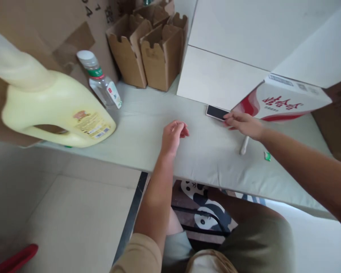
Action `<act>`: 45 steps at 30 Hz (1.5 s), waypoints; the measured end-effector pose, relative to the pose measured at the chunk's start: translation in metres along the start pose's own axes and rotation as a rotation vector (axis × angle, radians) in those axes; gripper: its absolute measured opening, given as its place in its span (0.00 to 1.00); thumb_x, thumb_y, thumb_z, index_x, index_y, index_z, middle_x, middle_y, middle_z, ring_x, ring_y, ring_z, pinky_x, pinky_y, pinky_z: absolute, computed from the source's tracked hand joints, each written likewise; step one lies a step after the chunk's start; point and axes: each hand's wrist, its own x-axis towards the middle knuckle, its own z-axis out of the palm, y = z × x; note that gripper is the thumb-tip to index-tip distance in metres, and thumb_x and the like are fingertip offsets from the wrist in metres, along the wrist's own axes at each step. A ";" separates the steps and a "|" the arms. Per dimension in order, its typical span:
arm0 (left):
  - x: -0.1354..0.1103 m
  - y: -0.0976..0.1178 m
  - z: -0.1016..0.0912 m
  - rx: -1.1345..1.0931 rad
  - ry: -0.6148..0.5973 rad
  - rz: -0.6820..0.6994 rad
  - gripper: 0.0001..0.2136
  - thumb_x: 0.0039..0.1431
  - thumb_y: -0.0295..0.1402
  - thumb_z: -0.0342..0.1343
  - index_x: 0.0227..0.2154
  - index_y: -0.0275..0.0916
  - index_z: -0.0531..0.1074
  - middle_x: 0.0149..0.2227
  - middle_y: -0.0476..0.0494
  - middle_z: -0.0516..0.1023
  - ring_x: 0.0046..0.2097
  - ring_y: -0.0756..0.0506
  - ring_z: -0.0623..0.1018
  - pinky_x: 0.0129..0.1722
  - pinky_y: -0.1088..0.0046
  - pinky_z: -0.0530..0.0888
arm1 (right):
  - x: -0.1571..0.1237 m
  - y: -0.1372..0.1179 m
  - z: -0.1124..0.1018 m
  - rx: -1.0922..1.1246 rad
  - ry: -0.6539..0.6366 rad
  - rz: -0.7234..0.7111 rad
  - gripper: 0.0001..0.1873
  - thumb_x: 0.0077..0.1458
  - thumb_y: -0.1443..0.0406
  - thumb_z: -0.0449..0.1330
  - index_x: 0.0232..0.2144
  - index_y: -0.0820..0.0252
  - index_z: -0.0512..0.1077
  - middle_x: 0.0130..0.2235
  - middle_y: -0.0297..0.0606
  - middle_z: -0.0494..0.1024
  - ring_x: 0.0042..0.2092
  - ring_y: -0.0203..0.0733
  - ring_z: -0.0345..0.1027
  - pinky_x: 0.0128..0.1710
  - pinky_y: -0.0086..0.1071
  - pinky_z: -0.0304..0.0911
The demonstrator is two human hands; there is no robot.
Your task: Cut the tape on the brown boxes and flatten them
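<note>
A phone [216,112] with a dark face and pale rim lies flat on the cloth-covered table. At its right end are the fingertips of my right hand [244,124], closed about the phone's edge. My left hand [174,137] hovers over or rests on the cloth near the middle, fingers loosely curled in and nothing visible in them. Below my right hand a white stick-like object [244,145] lies partly hidden. A small green and white wrapper piece [267,156] is to its right.
At left stand a large yellow jug [53,102] and a clear bottle [105,87] with a white cap. Open cardboard boxes [161,57] stand at the back. A white and red carton [287,99] is beyond my right hand. The table [136,144] has its front edge above my knees.
</note>
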 end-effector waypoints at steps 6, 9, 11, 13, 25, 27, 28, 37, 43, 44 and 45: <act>0.004 0.009 -0.014 -0.084 -0.010 -0.057 0.08 0.54 0.38 0.59 0.26 0.40 0.74 0.23 0.50 0.75 0.25 0.52 0.76 0.29 0.75 0.70 | 0.095 -0.108 0.111 -0.396 -0.133 -0.307 0.09 0.54 0.68 0.64 0.39 0.54 0.78 0.35 0.38 0.81 0.43 0.48 0.76 0.53 0.48 0.74; 0.006 0.013 -0.018 -0.128 -0.027 -0.070 0.06 0.56 0.35 0.58 0.26 0.40 0.74 0.23 0.50 0.76 0.25 0.53 0.75 0.30 0.75 0.70 | 0.132 -0.167 0.153 -0.545 -0.077 -0.453 0.06 0.54 0.70 0.66 0.36 0.55 0.78 0.44 0.42 0.81 0.54 0.54 0.75 0.64 0.49 0.68; 0.005 0.015 -0.020 -0.132 -0.036 -0.065 0.06 0.57 0.34 0.58 0.26 0.40 0.74 0.23 0.50 0.76 0.26 0.53 0.75 0.31 0.75 0.70 | 0.150 -0.199 0.171 -0.569 0.007 -0.587 0.09 0.57 0.69 0.65 0.41 0.58 0.78 0.60 0.41 0.73 0.65 0.55 0.67 0.72 0.46 0.59; 0.005 0.016 -0.022 -0.119 -0.044 -0.052 0.07 0.58 0.34 0.58 0.26 0.41 0.75 0.23 0.50 0.76 0.27 0.53 0.76 0.32 0.74 0.71 | 0.164 -0.222 0.181 -0.627 0.022 -0.647 0.12 0.59 0.67 0.63 0.46 0.63 0.78 0.71 0.39 0.58 0.71 0.61 0.59 0.75 0.50 0.51; 0.007 0.011 -0.016 -0.058 0.116 0.027 0.09 0.62 0.30 0.57 0.26 0.41 0.70 0.22 0.53 0.71 0.25 0.52 0.73 0.31 0.75 0.68 | 0.113 -0.187 0.133 -0.709 0.136 -0.622 0.13 0.63 0.66 0.58 0.24 0.59 0.68 0.40 0.48 0.79 0.57 0.61 0.73 0.64 0.56 0.66; 0.008 0.008 -0.018 -0.018 0.313 0.165 0.09 0.63 0.30 0.57 0.26 0.41 0.68 0.22 0.55 0.68 0.27 0.52 0.72 0.32 0.75 0.68 | 0.077 -0.156 0.108 -0.747 0.204 -0.689 0.13 0.62 0.67 0.56 0.24 0.58 0.67 0.41 0.47 0.79 0.52 0.53 0.74 0.60 0.50 0.69; 0.009 0.006 -0.021 0.004 0.421 0.244 0.09 0.64 0.31 0.57 0.27 0.41 0.68 0.23 0.54 0.68 0.28 0.52 0.72 0.33 0.75 0.68 | 0.057 -0.138 0.094 -0.769 0.216 -0.739 0.12 0.59 0.67 0.58 0.24 0.58 0.66 0.40 0.47 0.80 0.48 0.51 0.75 0.56 0.48 0.70; 0.017 -0.013 -0.016 0.056 0.166 0.468 0.21 0.66 0.57 0.52 0.49 0.47 0.73 0.55 0.43 0.78 0.60 0.41 0.77 0.57 0.64 0.75 | -0.104 -0.022 0.001 -0.526 0.422 -1.159 0.17 0.63 0.62 0.57 0.21 0.52 0.66 0.29 0.39 0.77 0.30 0.47 0.71 0.32 0.45 0.65; 0.012 -0.021 0.014 0.164 -0.020 0.554 0.25 0.62 0.60 0.55 0.52 0.48 0.76 0.57 0.44 0.80 0.61 0.39 0.78 0.61 0.61 0.75 | -0.134 0.016 -0.005 -0.417 0.545 -1.256 0.15 0.62 0.68 0.57 0.22 0.53 0.65 0.27 0.35 0.75 0.25 0.40 0.65 0.28 0.42 0.59; 0.010 -0.021 0.018 0.183 -0.025 0.576 0.24 0.63 0.59 0.54 0.49 0.47 0.78 0.54 0.44 0.81 0.59 0.39 0.80 0.60 0.60 0.76 | -0.133 0.024 -0.004 -0.405 0.588 -1.302 0.15 0.62 0.68 0.57 0.22 0.54 0.64 0.27 0.34 0.75 0.25 0.39 0.63 0.27 0.41 0.59; 0.008 -0.020 0.022 0.200 -0.026 0.599 0.23 0.65 0.58 0.53 0.46 0.46 0.79 0.50 0.44 0.83 0.56 0.39 0.81 0.60 0.60 0.76 | -0.132 0.032 -0.001 -0.397 0.643 -1.321 0.15 0.61 0.68 0.57 0.23 0.54 0.64 0.28 0.34 0.75 0.26 0.39 0.62 0.27 0.40 0.59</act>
